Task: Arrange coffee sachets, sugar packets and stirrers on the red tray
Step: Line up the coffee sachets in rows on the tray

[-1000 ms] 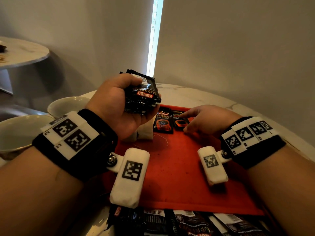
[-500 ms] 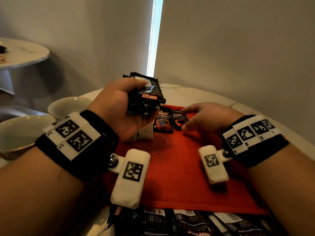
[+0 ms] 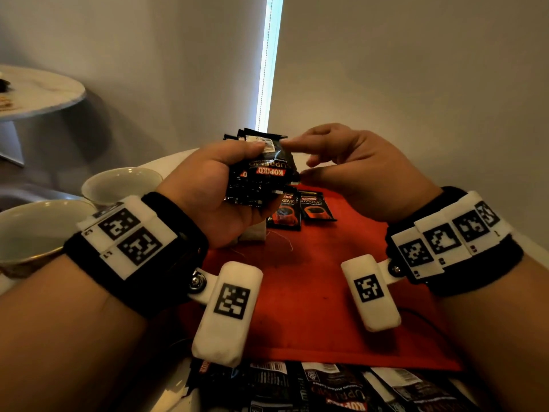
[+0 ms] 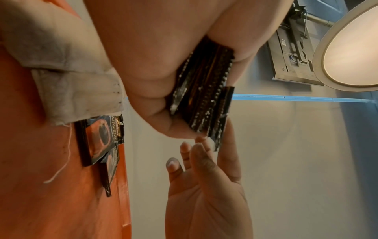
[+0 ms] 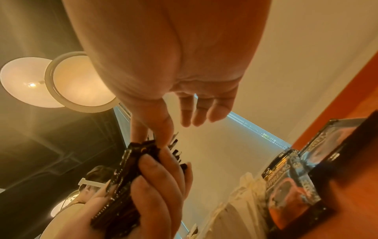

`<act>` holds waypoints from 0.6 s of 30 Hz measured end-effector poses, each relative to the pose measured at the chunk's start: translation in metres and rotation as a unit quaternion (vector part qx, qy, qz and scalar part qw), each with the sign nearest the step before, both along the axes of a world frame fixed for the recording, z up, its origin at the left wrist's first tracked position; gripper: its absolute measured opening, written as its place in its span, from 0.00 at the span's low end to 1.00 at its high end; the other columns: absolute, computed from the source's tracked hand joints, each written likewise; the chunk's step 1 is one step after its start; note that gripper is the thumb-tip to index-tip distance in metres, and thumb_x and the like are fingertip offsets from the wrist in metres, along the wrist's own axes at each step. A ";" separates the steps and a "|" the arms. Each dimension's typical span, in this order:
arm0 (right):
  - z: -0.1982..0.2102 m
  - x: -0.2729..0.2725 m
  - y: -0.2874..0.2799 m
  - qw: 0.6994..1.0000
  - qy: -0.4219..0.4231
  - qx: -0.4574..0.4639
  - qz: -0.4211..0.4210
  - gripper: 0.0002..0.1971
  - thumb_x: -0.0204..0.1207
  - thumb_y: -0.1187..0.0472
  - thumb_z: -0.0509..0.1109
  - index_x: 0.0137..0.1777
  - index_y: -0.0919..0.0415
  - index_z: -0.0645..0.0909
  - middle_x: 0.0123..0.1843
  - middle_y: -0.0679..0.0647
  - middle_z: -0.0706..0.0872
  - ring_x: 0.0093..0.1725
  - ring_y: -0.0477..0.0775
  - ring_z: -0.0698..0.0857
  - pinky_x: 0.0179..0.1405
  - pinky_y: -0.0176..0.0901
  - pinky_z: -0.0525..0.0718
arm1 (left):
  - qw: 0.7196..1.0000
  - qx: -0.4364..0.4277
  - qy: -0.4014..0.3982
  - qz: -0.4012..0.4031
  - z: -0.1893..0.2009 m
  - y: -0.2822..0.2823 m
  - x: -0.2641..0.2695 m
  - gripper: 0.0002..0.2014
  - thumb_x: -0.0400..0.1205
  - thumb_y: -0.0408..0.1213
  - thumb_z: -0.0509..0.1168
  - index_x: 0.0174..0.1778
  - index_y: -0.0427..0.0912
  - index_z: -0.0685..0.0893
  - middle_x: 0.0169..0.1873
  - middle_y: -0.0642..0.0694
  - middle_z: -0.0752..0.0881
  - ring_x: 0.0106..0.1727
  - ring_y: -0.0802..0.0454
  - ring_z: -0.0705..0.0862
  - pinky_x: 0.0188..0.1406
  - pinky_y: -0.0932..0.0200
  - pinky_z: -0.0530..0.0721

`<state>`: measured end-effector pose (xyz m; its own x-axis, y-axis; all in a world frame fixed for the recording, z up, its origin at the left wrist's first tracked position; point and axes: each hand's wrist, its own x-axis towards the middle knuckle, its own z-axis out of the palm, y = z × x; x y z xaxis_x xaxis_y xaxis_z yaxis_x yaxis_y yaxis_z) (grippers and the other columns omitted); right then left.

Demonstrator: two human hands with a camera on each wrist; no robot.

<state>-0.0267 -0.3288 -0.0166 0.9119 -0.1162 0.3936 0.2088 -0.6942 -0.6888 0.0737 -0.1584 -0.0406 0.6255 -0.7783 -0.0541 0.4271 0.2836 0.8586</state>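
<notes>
My left hand [image 3: 234, 179] is raised over the far left of the red tray [image 3: 312, 286] and grips a stack of black coffee sachets [image 3: 261, 171]. The right hand [image 3: 297, 157] is up at the stack's right edge, thumb and index finger pinching the outermost sachet [image 4: 222, 122]; its other fingers hang loose. From the right wrist, thumb and index finger meet on the end of the stack [image 5: 126, 177]. Two sachets [image 3: 300, 209] printed with coffee cups lie flat side by side at the tray's far end, also seen from the left wrist [image 4: 102, 137].
White cloth-like pouches [image 3: 252, 231] with a loose thread lie on the tray under my left hand. Two pale bowls [image 3: 121, 182] [image 3: 32, 227] stand left of the tray. Several more black sachets [image 3: 326, 388] lie along the near table edge. A wall stands close behind the table.
The right hand has lifted off the sachets on the tray and moved up and left to the stack. My left hand has stayed roughly in place with the stack.
</notes>
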 end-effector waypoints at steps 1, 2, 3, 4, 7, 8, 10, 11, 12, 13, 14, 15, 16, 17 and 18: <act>-0.001 0.001 0.000 1.000 0.001 -0.007 -0.005 0.26 0.72 0.65 0.79 0.51 0.25 0.86 0.61 0.47 0.83 0.57 0.49 0.84 0.60 0.55 0.87 | 1.000 0.002 0.000 -0.007 0.000 0.000 0.000 0.08 0.84 0.41 0.64 0.53 0.42 0.85 0.39 0.44 0.89 0.33 0.51 0.88 0.33 0.59 0.87; -0.002 0.001 0.001 1.000 0.004 -0.009 -0.007 0.26 0.72 0.66 0.79 0.50 0.25 0.87 0.63 0.43 0.82 0.60 0.48 0.83 0.60 0.55 0.87 | 1.000 0.004 0.001 -0.014 0.000 0.000 -0.001 0.09 0.84 0.41 0.64 0.54 0.42 0.84 0.40 0.43 0.89 0.34 0.51 0.88 0.33 0.59 0.87; -0.002 0.001 0.001 1.000 0.006 -0.010 -0.008 0.26 0.72 0.66 0.80 0.50 0.26 0.88 0.65 0.42 0.80 0.63 0.47 0.82 0.61 0.56 0.87 | 1.000 0.006 0.004 -0.020 0.000 0.000 -0.001 0.09 0.85 0.41 0.63 0.55 0.42 0.83 0.41 0.43 0.89 0.34 0.51 0.88 0.33 0.59 0.87; -0.003 0.001 0.002 1.000 0.008 -0.013 -0.008 0.25 0.72 0.66 0.80 0.51 0.27 0.89 0.66 0.42 0.79 0.65 0.48 0.82 0.61 0.57 0.87 | 1.000 0.008 0.005 -0.023 0.000 0.001 -0.002 0.10 0.85 0.42 0.63 0.56 0.42 0.83 0.41 0.43 0.89 0.35 0.51 0.88 0.33 0.59 0.88; -0.003 0.000 0.003 0.999 0.013 -0.029 -0.013 0.24 0.70 0.65 0.81 0.51 0.28 0.89 0.68 0.43 0.79 0.67 0.44 0.80 0.62 0.56 0.87 | 1.000 0.008 0.006 -0.025 0.001 0.001 -0.002 0.16 0.86 0.46 0.62 0.64 0.39 0.84 0.45 0.42 0.89 0.37 0.50 0.89 0.34 0.58 0.87; -0.003 -0.001 0.004 0.999 0.014 -0.032 -0.011 0.24 0.69 0.64 0.82 0.50 0.28 0.88 0.68 0.43 0.79 0.66 0.44 0.81 0.62 0.56 0.87 | 1.000 0.007 0.007 -0.023 0.001 0.001 -0.002 0.18 0.86 0.47 0.62 0.65 0.39 0.84 0.47 0.42 0.89 0.38 0.49 0.88 0.35 0.58 0.87; -0.004 -0.001 0.005 0.999 0.012 -0.033 -0.008 0.22 0.69 0.61 0.83 0.49 0.28 0.88 0.66 0.43 0.80 0.64 0.45 0.82 0.62 0.56 0.87 | 1.000 0.004 0.012 -0.021 0.002 0.001 -0.001 0.19 0.86 0.49 0.63 0.64 0.38 0.84 0.48 0.40 0.89 0.38 0.48 0.88 0.37 0.58 0.86; -0.004 -0.001 0.005 1.000 0.006 -0.029 -0.010 0.20 0.69 0.60 0.83 0.50 0.29 0.88 0.64 0.43 0.81 0.63 0.45 0.83 0.61 0.54 0.87 | 1.000 0.004 0.016 -0.019 0.002 0.001 -0.001 0.19 0.86 0.49 0.63 0.63 0.38 0.83 0.47 0.40 0.89 0.38 0.48 0.88 0.37 0.58 0.86; -0.004 -0.001 0.004 0.999 -0.010 -0.033 -0.015 0.17 0.71 0.58 0.82 0.50 0.31 0.88 0.62 0.43 0.83 0.61 0.44 0.83 0.60 0.50 0.87 | 1.000 0.005 0.021 -0.015 0.002 0.001 0.000 0.17 0.85 0.48 0.63 0.62 0.38 0.83 0.46 0.40 0.89 0.38 0.49 0.88 0.37 0.58 0.86; -0.004 -0.001 0.005 0.998 -0.039 -0.041 -0.027 0.13 0.72 0.55 0.80 0.50 0.33 0.88 0.58 0.43 0.85 0.58 0.43 0.84 0.56 0.45 0.87 | 1.000 0.005 0.025 -0.008 0.002 0.002 0.001 0.15 0.85 0.46 0.63 0.60 0.39 0.83 0.45 0.41 0.89 0.38 0.49 0.88 0.37 0.58 0.86; -0.004 0.000 0.006 0.995 -0.077 -0.041 -0.042 0.08 0.74 0.53 0.77 0.49 0.37 0.88 0.53 0.41 0.87 0.53 0.41 0.85 0.50 0.39 0.85 | 1.000 0.005 0.030 0.000 0.002 0.002 0.001 0.14 0.85 0.45 0.62 0.59 0.39 0.83 0.43 0.41 0.89 0.37 0.50 0.87 0.37 0.58 0.85; -0.003 0.001 0.005 0.992 -0.111 -0.013 -0.056 0.04 0.76 0.54 0.74 0.47 0.42 0.88 0.45 0.40 0.89 0.46 0.39 0.86 0.44 0.35 0.84 | 0.999 0.005 0.035 0.008 0.002 0.003 0.003 0.12 0.85 0.42 0.62 0.59 0.39 0.82 0.42 0.42 0.89 0.36 0.51 0.86 0.37 0.58 0.84; -0.001 0.001 0.004 0.988 -0.130 0.041 -0.064 0.03 0.79 0.59 0.73 0.44 0.49 0.87 0.38 0.40 0.89 0.39 0.37 0.87 0.38 0.32 0.83 | 0.999 0.004 0.039 0.016 0.002 0.003 0.004 0.11 0.83 0.40 0.63 0.59 0.40 0.81 0.42 0.43 0.88 0.36 0.51 0.85 0.37 0.58 0.82; -0.001 0.001 0.002 0.983 -0.134 0.103 -0.066 0.06 0.81 0.65 0.72 0.43 0.56 0.85 0.33 0.41 0.89 0.34 0.38 0.87 0.34 0.30 0.83 | 0.999 0.003 0.039 0.024 0.001 0.004 0.005 0.12 0.80 0.37 0.64 0.58 0.40 0.80 0.42 0.44 0.87 0.35 0.52 0.83 0.36 0.58 0.81; 0.000 0.001 0.000 0.978 -0.124 0.157 -0.058 0.07 0.81 0.69 0.70 0.43 0.59 0.83 0.32 0.43 0.90 0.32 0.40 0.88 0.31 0.31 0.84 | 0.999 0.004 0.033 0.032 0.001 0.005 0.007 0.14 0.75 0.35 0.66 0.57 0.40 0.79 0.41 0.45 0.85 0.35 0.53 0.81 0.36 0.58 0.79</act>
<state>-0.0255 -0.3286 -0.0168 0.7660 -0.3635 0.5302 0.3294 -0.4864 -0.8093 0.0803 -0.1535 -0.0398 0.6691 -0.7360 -0.1028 0.4637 0.3055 0.8316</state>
